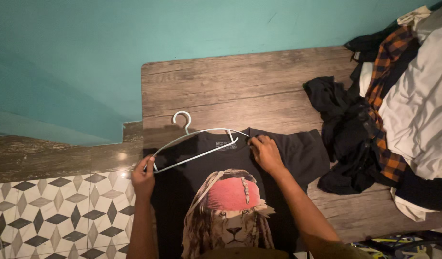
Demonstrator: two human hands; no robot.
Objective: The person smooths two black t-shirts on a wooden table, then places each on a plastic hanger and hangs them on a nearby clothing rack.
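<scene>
Black t-shirt (192, 192) bottom cut off, white hanger (192, 144) end pinched by left hand (143, 177), right hand (265, 152) gripping collar

Black t-shirt (182, 192) flat on the wooden table, near-left, collar toward the far side, lion print face up. White hanger (194, 141) tilted across the collar, hook far-left, right end tucked inside the neck opening.

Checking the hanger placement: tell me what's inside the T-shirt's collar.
One arm of the white hanger runs into the black T-shirt collar by the right hand; fabric hides its end.
</scene>
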